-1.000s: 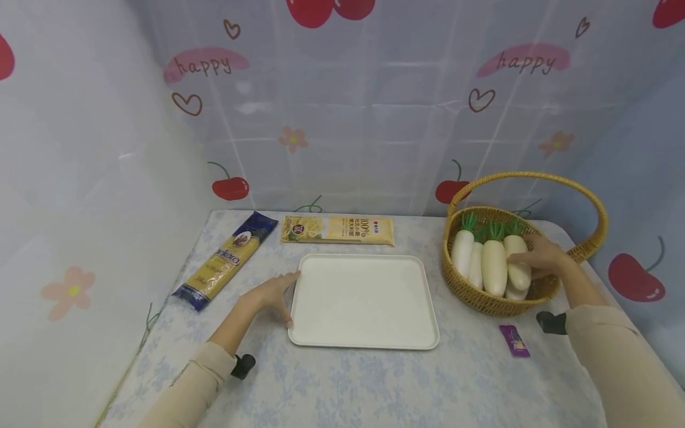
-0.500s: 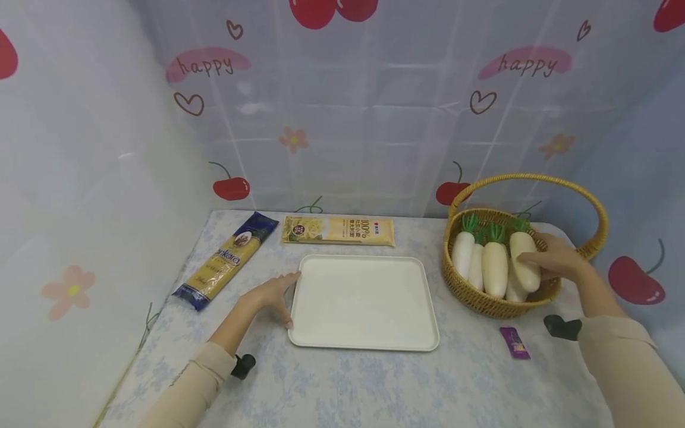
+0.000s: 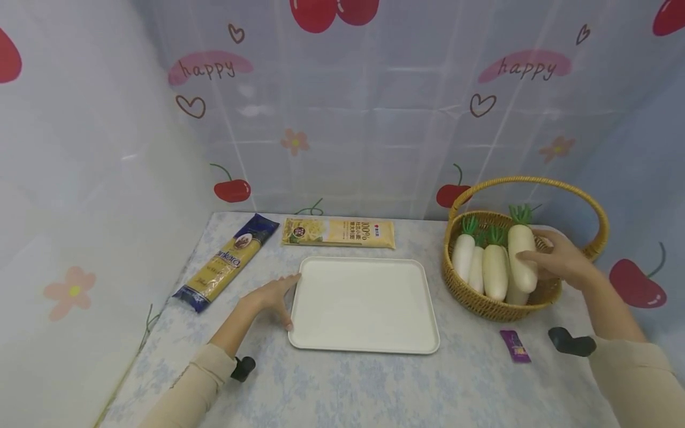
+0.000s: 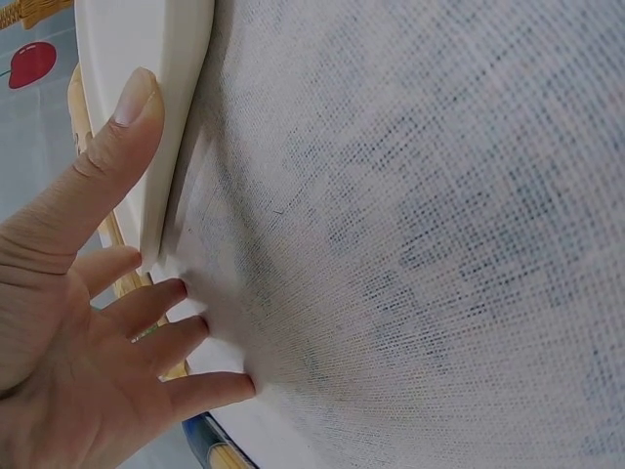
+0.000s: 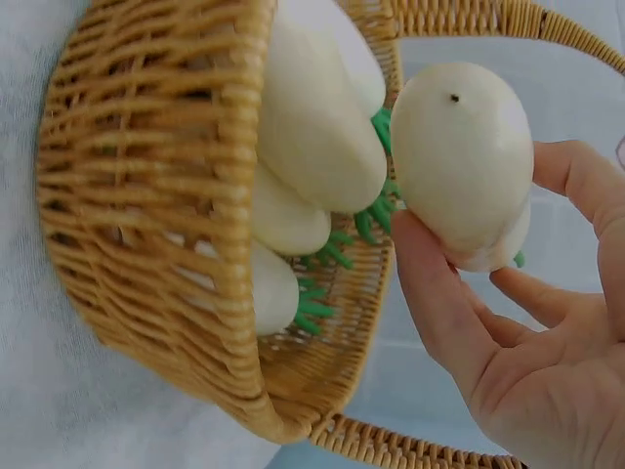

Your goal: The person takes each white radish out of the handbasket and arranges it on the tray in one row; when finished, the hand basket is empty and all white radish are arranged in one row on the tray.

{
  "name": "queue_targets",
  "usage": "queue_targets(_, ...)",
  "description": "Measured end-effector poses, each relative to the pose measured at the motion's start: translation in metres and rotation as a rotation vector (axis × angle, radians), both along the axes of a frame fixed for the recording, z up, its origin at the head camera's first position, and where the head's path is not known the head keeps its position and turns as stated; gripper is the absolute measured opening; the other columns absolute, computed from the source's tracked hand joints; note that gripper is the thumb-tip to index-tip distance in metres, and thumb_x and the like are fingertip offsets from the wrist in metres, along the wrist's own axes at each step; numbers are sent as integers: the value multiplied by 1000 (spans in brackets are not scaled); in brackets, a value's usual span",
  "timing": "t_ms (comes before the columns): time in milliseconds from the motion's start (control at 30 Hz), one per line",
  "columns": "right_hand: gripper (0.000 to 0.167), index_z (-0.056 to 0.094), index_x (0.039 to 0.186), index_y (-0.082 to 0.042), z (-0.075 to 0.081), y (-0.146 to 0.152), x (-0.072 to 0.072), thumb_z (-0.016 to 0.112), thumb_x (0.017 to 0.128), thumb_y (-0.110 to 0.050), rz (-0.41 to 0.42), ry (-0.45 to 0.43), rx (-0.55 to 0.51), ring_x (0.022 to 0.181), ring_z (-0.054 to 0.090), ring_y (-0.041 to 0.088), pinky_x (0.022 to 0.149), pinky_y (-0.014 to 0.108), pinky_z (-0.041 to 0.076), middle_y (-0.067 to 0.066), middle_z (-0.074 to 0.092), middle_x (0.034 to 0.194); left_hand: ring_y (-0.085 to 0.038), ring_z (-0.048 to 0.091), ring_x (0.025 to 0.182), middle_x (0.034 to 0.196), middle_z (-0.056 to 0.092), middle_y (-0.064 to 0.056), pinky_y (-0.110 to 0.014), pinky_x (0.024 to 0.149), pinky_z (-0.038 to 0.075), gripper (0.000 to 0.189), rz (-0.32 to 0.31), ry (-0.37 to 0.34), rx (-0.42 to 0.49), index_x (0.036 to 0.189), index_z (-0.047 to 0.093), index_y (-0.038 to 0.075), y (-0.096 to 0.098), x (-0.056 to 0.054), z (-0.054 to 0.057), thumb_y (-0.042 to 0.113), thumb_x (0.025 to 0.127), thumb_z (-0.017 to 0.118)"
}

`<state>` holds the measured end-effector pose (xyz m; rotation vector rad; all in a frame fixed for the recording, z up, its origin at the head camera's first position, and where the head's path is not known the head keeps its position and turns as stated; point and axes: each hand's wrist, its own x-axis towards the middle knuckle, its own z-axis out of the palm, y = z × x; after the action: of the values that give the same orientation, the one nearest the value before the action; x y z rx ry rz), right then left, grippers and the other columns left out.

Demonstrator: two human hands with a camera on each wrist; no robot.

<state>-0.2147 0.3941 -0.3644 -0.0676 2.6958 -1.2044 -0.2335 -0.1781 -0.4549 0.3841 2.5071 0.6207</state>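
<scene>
My right hand (image 3: pixel 562 260) grips a white radish (image 3: pixel 522 257) with green leaves at its top, held up at the right side of a wicker basket (image 3: pixel 476 305). In the right wrist view the thumb and fingers (image 5: pixel 439 293) wrap the radish (image 5: pixel 464 161), whose rounded end faces the camera. Several other white radishes (image 3: pixel 495 272) lie in the basket. At the left edge of a white rectangular tray (image 3: pixel 364 304), my left hand (image 3: pixel 270 299) rests with fingers spread. Seen from the left wrist, its thumb (image 4: pixel 137 107) lies against the tray's rim (image 4: pixel 181 98).
A blue and yellow pasta packet (image 3: pixel 227 261) lies slanted at the left. Behind the tray is a yellow noodle packet (image 3: pixel 339 232). A small purple sachet (image 3: pixel 515 346) lies in front of the basket, whose tall handle (image 3: pixel 527 180) arches over it.
The right hand has lifted its radish out from among the others, moving slightly right and up, and the radish now stands more upright. The left hand stays at the tray.
</scene>
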Motion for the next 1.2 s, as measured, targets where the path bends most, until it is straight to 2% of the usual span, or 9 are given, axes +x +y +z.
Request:
queue_targets(100, 82, 6, 148, 6, -2, -6, 5, 60, 93, -23, 6, 40, -40, 74, 57, -2, 62, 35, 58, 39, 9, 147, -43, 14, 140, 153, 20, -23, -55, 113, 16, 123, -4, 3, -2, 150, 20, 4, 0, 0, 0, 20, 51, 92)
queue_targets(167, 83, 3, 148, 6, -2, -9, 9, 58, 94, -25, 6, 35, -43, 79, 59, 1, 64, 34, 58, 40, 13, 145, -43, 15, 140, 152, 20, -23, -55, 113, 16, 123, -7, 9, -8, 150, 20, 4, 0, 0, 0, 20, 51, 92)
queue_targets(233, 85, -2, 148, 4, -1, -12, 13, 56, 95, -30, -4, -3, -37, 85, 62, 9, 68, 34, 58, 43, 19, 141, -42, 15, 140, 153, 20, -23, -55, 114, 16, 123, -6, 10, -14, 150, 20, 5, 0, 1, 1, 20, 51, 92)
queue_targets(333, 87, -6, 148, 3, 2, -17, 20, 53, 96, -34, -7, -47, -38, 95, 62, 29, 72, 36, 57, 45, 27, 135, -43, 15, 140, 152, 21, -23, -55, 114, 16, 122, -10, 16, -17, 150, 21, 4, 0, 1, 1, 20, 51, 92)
queue_targets(400, 88, -6, 149, 1, 3, -20, 23, 53, 96, -35, -12, -69, -42, 100, 59, 36, 73, 35, 57, 45, 28, 134, -42, 15, 140, 152, 21, -23, -54, 114, 16, 122, -7, 15, -17, 150, 21, 5, 0, 1, 2, 19, 51, 92)
queue_targets(500, 86, -6, 149, 1, 2, -24, 28, 53, 96, -34, -13, -75, -42, 100, 59, 33, 72, 34, 57, 45, 30, 133, -44, 16, 139, 152, 21, -23, -55, 113, 16, 122, -12, 17, -13, 149, 21, 4, 0, 1, 2, 19, 52, 92)
queue_targets(567, 86, -4, 149, 1, 2, -27, 31, 54, 95, -34, -20, -65, -43, 95, 62, 24, 71, 34, 57, 45, 34, 131, -43, 16, 140, 152, 21, -23, -55, 113, 16, 121, -13, 16, -14, 149, 21, 4, 0, 1, 2, 19, 52, 92)
queue_targets(733, 85, -1, 149, 2, 1, -35, 41, 56, 94, -31, -23, -46, -94, 91, 63, 19, 69, 35, 58, 45, 35, 130, -43, 15, 140, 152, 21, -23, -55, 113, 16, 121, -15, 13, -13, 150, 21, 4, 0, 1, 1, 19, 52, 92)
queue_targets(1200, 82, 1, 150, -2, -6, -65, 59, 56, 94, -27, -29, -72, -193, 98, 61, 35, 74, 40, 58, 45, 29, 134, -41, 15, 140, 153, 20, -21, -55, 114, 16, 122, 5, 1, -18, 150, 20, 6, 1, 0, 1, 19, 52, 92)
